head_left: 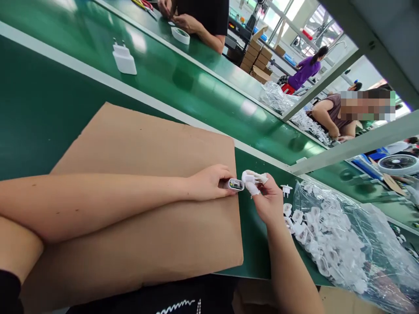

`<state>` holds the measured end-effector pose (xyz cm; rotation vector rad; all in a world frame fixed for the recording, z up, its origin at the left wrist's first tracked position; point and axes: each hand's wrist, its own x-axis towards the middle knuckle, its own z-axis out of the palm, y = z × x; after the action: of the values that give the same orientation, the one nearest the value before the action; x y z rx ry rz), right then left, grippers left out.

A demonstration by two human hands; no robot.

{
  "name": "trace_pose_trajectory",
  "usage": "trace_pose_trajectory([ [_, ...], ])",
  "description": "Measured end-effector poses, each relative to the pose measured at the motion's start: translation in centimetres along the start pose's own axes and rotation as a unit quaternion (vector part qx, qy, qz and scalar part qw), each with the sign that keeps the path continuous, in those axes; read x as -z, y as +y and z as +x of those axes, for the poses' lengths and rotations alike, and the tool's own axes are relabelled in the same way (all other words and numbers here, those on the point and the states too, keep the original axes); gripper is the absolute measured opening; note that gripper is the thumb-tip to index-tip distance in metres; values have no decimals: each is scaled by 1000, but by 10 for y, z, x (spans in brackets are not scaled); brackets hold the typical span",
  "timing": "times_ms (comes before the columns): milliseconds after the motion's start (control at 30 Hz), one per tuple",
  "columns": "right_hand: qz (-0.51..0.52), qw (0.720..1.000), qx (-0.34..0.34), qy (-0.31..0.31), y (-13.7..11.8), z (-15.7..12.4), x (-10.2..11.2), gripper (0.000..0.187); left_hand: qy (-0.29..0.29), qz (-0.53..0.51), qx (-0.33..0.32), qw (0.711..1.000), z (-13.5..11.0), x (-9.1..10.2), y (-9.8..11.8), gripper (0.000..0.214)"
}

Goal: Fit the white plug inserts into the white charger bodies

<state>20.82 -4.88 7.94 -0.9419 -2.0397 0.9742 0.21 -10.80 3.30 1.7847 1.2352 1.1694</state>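
Observation:
My left hand (209, 183) grips a white charger housing (235, 185) near the cardboard's right edge. Its open end faces right and shows a circuit board inside. Just beside it, my right hand (266, 194) pinches a white plug cap (250, 178) with two pins pointing right. White coverings wrap some of the right fingertips. A small gap seems to separate cap and housing. To the right of that hand, a loose plug cap (286, 190) stands with its pins down, and a clear plastic bag (366, 235) spills many white plug caps (327, 235).
A cardboard sheet (157, 144) lies under my left arm on the green table (26, 96). A finished-looking white charger (124, 60) rests on the green belt (203, 87) beyond. Across it, a co-worker's hands (186, 22) are near a white tape roll (180, 35). A metal frame post (324, 83) rises at right.

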Motion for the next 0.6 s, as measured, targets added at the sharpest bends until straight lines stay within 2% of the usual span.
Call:
trace_pose_trajectory([
  [100, -159, 978, 133, -23, -4, -3, -1, 27, -7, 11, 4, 1000, 0, 1, 2, 26],
  [167, -234, 955, 176, -51, -9, -4, -2, 30, -10, 13, 2, 1000, 1, 1, 3, 23],
  [233, -281, 938, 187, -71, -13, -4, -3, 31, -10, 12, 1, 1000, 1, 1, 4, 22],
  [300, -291, 936, 182, -78, -15, -5, -4, 31, -10, 11, 2, 1000, 1, 2, 4, 21],
  [467, -225, 956, 178, -63, -14, -5, -5, 29, -6, 5, -5, 1000, 1, 2, 3, 21],
  [600, -238, 950, 198, -49, -11, -5, -4, 26, -14, 14, -1, 1000, 1, 2, 2, 22],
])
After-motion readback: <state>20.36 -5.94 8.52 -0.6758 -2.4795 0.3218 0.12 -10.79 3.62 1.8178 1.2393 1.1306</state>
